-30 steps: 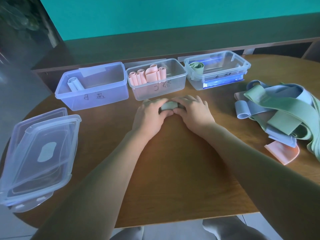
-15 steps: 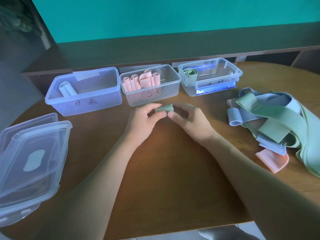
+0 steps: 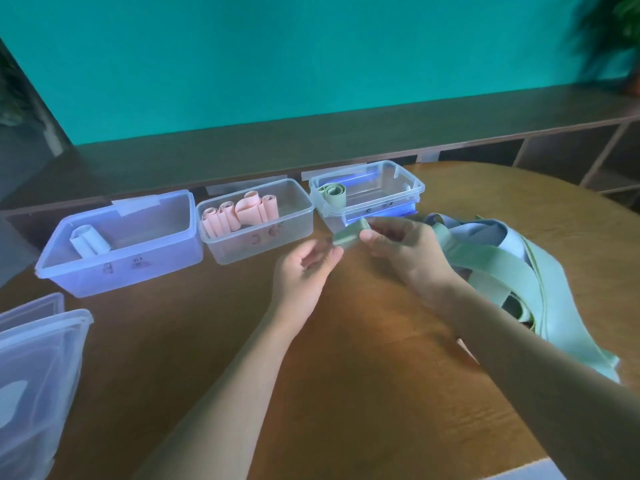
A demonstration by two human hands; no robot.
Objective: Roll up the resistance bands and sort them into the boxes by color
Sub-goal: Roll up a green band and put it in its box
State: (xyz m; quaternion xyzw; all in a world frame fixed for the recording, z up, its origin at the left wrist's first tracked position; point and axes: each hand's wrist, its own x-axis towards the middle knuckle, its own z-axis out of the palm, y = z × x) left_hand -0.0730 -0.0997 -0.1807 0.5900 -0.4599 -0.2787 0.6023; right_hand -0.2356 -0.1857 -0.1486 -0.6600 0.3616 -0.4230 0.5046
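In the head view, the right hand (image 3: 403, 252) pinches a rolled green band (image 3: 349, 233) between thumb and fingers, above the table (image 3: 346, 358), just in front of the right box (image 3: 372, 195) (one green roll already lies in it). The left hand (image 3: 304, 271) is beside the roll with loosely bent fingers; whether it touches the roll, I cannot tell. The middle box (image 3: 258, 221) holds pink rolls.

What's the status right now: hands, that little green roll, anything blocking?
Right hand pinches the rolled green band, lifted off the table. Left hand open just beside it. Green box close ahead, one roll inside; path looks clear.
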